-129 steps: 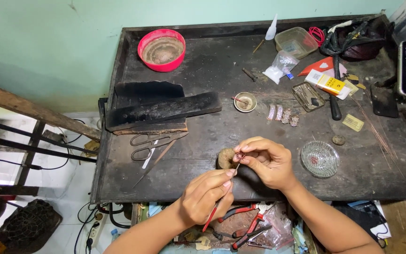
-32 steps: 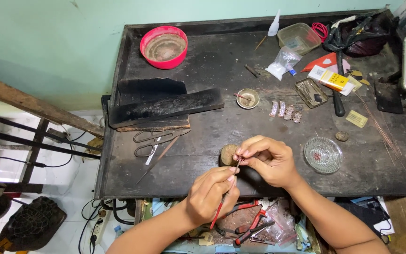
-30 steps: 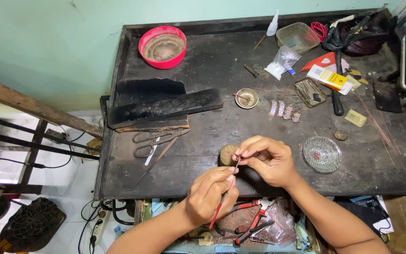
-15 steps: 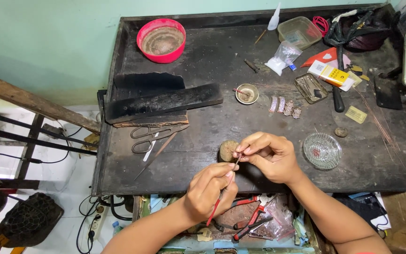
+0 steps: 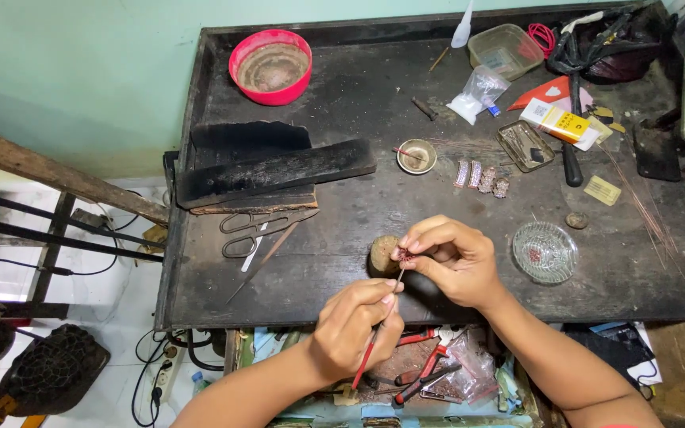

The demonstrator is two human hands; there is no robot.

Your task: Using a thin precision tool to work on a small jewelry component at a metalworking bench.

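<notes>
Hands meet at bench front edge: my left hand (image 5: pixel 356 333) grips red-handled tool (image 5: pixel 367 358), tip at small reddish piece (image 5: pixel 403 255) pinched in right hand (image 5: pixel 455 261), beside brown lump (image 5: pixel 383 255) on worktable (image 5: pixel 342 261).

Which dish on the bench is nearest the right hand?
The clear glass dish, just beside the right hand. The small brass bowl and red bowl sit farther back.

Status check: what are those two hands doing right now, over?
Left hand grips red-handled tool, tip at small piece. Right hand pinches that piece. Round lump beside it; nothing blocking.
</notes>
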